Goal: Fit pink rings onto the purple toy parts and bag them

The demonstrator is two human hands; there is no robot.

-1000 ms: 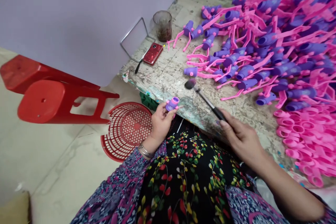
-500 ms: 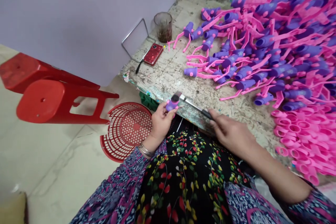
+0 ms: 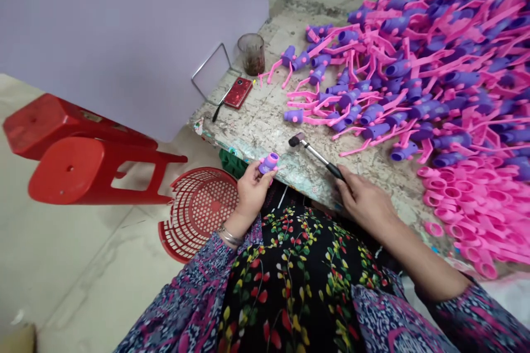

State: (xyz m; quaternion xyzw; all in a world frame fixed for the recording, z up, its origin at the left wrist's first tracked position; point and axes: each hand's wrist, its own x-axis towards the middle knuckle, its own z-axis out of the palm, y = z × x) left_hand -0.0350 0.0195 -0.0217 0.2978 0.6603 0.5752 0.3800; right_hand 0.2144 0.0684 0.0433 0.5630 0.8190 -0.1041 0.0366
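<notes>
Two hands gripping by the worktable (image 3: 256, 121):
our left hand (image 3: 253, 192) holds a purple plastic part (image 3: 269, 163), our right hand (image 3: 364, 202) apparently a brush (image 3: 317, 154).

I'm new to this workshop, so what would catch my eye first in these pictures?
First comes the heap of pink and purple plastic parts across the right of the worn tabletop, with pink rings at its near end. At the table's front edge, the left hand holds a small purple piece, and the right hand a slim brush. A red stool lies sideways on the floor at left, beside a red mesh basket.
</notes>
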